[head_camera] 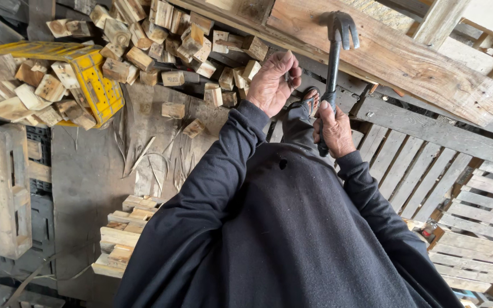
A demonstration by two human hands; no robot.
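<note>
Workshop floor, rough concrete, wood everywhere. Nearest to me, low in view, I see the dark sweater filling the middle, both sleeves reaching up and away. Left of it sits a short stack of cut boards, and further left a pale pallet lies flat. On the right, slatted pallets spread across the floor.

Next out, my right hand is clenched around the handle of a black claw hammer, shaft upright, claw head raised in front of the big plank. Whether the head touches the plank I cannot tell. My left hand sits just beside the hammer, fingers pinched together on something small, probably a nail, too small to confirm. A sandalled foot shows between the two hands.

Further off, wood splinters litter the concrete. Beyond them, a heap of small wood blocks runs along the top. A yellow plastic crate, tipped on its side at far left, holds more blocks.
</note>
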